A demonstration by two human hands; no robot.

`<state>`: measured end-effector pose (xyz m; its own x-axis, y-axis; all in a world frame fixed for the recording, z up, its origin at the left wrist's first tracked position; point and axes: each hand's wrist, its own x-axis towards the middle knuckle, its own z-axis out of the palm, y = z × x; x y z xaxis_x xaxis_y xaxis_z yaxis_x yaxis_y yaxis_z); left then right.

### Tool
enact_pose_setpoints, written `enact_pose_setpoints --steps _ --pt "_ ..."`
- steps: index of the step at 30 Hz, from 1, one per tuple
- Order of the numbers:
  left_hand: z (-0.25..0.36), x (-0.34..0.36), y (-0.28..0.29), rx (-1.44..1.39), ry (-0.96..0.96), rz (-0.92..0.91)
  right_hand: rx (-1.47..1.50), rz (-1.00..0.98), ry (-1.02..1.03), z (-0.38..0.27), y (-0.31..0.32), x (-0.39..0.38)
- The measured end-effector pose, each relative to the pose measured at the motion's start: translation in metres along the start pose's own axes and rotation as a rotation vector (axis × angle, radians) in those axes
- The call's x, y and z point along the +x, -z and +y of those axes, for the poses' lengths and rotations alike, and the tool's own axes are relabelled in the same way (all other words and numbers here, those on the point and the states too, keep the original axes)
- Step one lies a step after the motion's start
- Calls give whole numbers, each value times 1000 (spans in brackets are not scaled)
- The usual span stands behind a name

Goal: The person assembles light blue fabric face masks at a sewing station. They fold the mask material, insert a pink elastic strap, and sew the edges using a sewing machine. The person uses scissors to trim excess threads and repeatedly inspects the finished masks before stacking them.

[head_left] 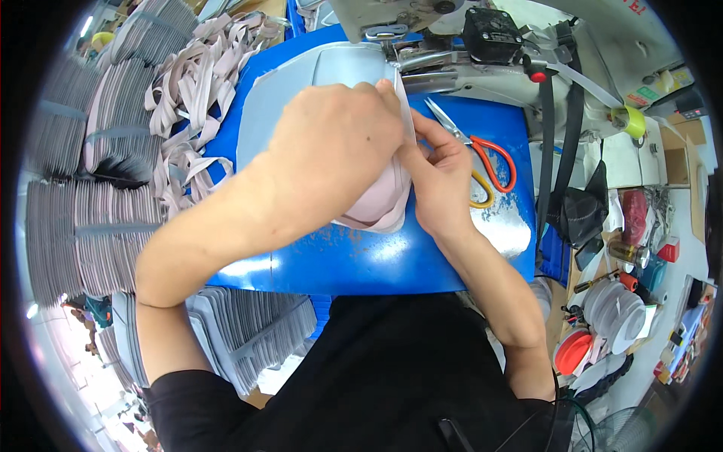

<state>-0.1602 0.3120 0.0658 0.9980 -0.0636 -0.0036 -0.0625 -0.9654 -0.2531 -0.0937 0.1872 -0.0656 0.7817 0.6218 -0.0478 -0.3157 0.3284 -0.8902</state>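
Note:
A light blue-grey fabric panel point(263, 109) with rounded corners and a pinkish underside lies beneath the presser foot point(388, 47) of a sewing machine. My left hand point(343, 139) reaches across it, back upward, with its fingers closed at the right edge, close below the foot. On the same edge, my right hand point(443, 177) pinches the fabric between thumb and fingers, lower down. The thumb of my left hand is mostly hidden. Scissors point(474, 142) with one red and one yellow handle rest just right of my right hand, blades pointing away.
The sewing machine's body point(482, 94) bounds the far right of the blue table point(339, 264). Tangled pinkish-grey strips point(199, 83) lie along the left edge. Tied stacks of grey panels point(113, 233) stand further left. More stacked panels point(241, 324) sit below the table.

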Motion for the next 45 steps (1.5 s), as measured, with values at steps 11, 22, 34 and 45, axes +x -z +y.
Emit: enact_pose_setpoints --steps 11,22,34,45 --pt "12 26 -25 -325 243 133 14 14 98 -1 -5 33" --pt "38 -33 -66 -405 -85 756 -317 79 11 -10 22 -34" --pt "-1 -3 -65 -359 -209 735 93 27 -111 -5 1 9" --pt "-9 -2 -74 -434 -175 751 189 244 -28 -8 -31 51"
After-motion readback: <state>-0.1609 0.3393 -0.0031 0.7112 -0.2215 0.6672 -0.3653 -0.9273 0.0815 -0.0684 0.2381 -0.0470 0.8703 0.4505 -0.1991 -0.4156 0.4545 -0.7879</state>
